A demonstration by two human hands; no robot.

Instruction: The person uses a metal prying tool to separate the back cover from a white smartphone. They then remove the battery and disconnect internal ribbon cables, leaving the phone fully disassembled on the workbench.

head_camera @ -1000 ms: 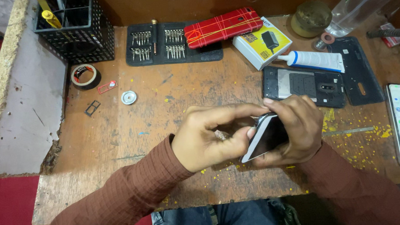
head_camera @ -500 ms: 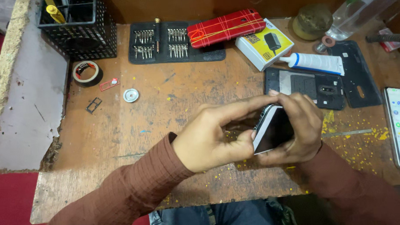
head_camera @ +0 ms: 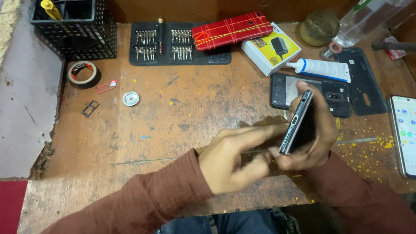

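Since half a second ago the slim dark smartphone with a silver edge frame [head_camera: 299,123] has been tipped up steeper, so its thin side now faces the camera and its top end reaches further toward the far side of the scarred wooden workbench [head_camera: 180,113]. It sits above the near-right part of the bench, long axis running from near-left to far-right, one short end down by the thumbs and the other pointing up and away. The right hand [head_camera: 315,138] cups it from behind, fingers curled round the back and one fingertip hooked over the far end, closed firmly on it. The left hand [head_camera: 235,160] comes in from the left on a rust-brown sleeve [head_camera: 142,202], its fingers stretched out flat toward the phone's lower edge and thumb pressed near the bottom corner; whether it pinches a tool there I cannot tell. Just beyond the hands lies an opened black phone body [head_camera: 329,92], partly hidden by the held phone, with a black back cover [head_camera: 366,86] to its right and a white glue tube with a blue band [head_camera: 321,69] across them. A lit phone with a white screen [head_camera: 412,135] lies at the right edge. To the left are a small round metal disc [head_camera: 131,98] and a roll of tape [head_camera: 83,73]. Farther off sit a black screwdriver bit set [head_camera: 168,44], a red checked phone case [head_camera: 232,31], a white charger box [head_camera: 270,48] and a black mesh basket [head_camera: 76,29].
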